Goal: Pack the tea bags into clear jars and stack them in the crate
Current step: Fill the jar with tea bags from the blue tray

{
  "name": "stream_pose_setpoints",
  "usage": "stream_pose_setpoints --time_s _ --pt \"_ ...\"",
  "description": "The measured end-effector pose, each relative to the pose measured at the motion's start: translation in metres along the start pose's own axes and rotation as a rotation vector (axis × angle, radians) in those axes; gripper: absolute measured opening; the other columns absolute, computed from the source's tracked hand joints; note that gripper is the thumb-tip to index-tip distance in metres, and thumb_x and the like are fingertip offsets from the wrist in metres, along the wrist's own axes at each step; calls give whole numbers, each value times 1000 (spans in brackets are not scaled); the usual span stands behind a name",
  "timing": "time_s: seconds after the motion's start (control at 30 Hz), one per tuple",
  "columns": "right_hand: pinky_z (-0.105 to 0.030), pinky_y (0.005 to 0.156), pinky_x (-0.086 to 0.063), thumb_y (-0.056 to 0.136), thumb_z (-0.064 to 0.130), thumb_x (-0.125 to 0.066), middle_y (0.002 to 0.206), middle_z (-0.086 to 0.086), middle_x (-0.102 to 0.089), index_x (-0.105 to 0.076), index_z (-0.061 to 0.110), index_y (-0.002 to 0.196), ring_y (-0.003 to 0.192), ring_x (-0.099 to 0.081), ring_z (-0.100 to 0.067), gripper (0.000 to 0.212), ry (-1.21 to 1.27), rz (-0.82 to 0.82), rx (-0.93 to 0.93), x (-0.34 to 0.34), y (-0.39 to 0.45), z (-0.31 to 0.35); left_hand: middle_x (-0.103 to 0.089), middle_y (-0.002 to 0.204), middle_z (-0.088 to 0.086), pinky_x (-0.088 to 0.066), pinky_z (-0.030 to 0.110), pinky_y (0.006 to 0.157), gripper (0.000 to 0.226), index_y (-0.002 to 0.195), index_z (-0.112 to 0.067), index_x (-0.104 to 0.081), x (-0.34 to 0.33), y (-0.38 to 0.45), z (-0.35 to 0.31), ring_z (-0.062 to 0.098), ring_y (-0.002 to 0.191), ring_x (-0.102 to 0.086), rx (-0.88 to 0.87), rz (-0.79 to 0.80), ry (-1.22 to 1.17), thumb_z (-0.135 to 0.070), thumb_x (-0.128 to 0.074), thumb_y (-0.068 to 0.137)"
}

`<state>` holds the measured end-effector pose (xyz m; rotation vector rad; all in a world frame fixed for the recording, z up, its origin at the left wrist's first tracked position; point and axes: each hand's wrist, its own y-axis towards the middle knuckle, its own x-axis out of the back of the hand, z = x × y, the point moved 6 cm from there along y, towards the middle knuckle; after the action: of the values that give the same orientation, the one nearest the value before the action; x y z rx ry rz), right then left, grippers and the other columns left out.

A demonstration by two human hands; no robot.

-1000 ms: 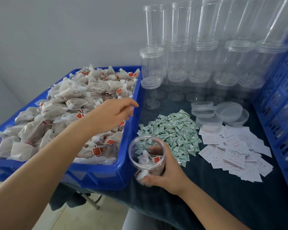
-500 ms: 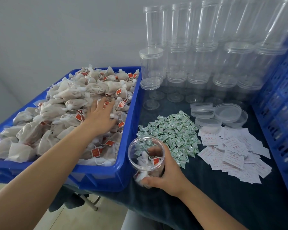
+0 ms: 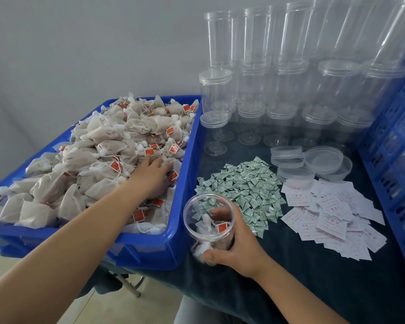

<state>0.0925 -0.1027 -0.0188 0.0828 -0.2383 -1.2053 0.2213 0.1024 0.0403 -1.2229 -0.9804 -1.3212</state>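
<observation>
A blue bin (image 3: 185, 174) on the left is heaped with beige tea bags (image 3: 108, 146) that carry red tags. My left hand (image 3: 153, 175) lies on the pile near the bin's right wall, fingers curled down into the bags and closing on some of them. An open clear jar (image 3: 208, 218) stands on the dark cloth beside the bin's front right corner. My right hand (image 3: 240, 249) grips this jar from the right side. A few tea bags lie inside it.
Empty clear jars (image 3: 288, 90) are stacked along the back wall. Loose clear lids (image 3: 323, 157), a heap of small green-white sachets (image 3: 243, 185) and white paper slips (image 3: 332, 213) lie on the cloth. A blue lattice crate (image 3: 398, 160) stands at the right.
My left hand has gone from above the bin's right edge down onto the tea bag pile, and its fingers now dig in. The right hand and jar have stayed put.
</observation>
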Motion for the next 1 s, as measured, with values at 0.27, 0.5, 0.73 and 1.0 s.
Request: stream_pose_setpoints --time_s 0.27,0.5,0.73,1.0 --pt "-9 85 -47 55 32 -88 118 26 -51 -36 67 127 117 -52 5 95 -8 0 -4 0 0 1 -42 141 13 -34 40 103 45 134 -6 -38 7 -2 -5 33 129 -36 112 -159 -146 -18 -51 92" --pt "-9 84 -48 56 29 -88 119 23 -52 -37 68 126 116 -53 6 95 8 6 4 0 -1 4 -41 136 17 -40 40 97 31 120 -4 -54 6 -1 -1 34 117 -46 145 -123 -183 -18 -54 93" --pt "-9 84 -49 56 28 -88 118 26 -52 -37 67 127 116 -53 6 95 14 9 -3 0 -1 1 -42 125 17 -43 33 81 8 91 -6 -57 15 -6 5 28 94 -53 186 -159 -317 -6 -63 86" --pt "-8 84 -48 55 31 -89 117 27 -53 -39 67 126 115 -53 6 93 7 -1 4 0 1 1 -57 111 14 -39 34 76 30 104 -6 -53 35 -15 -4 31 107 -50 120 -238 -10 4 -64 78"
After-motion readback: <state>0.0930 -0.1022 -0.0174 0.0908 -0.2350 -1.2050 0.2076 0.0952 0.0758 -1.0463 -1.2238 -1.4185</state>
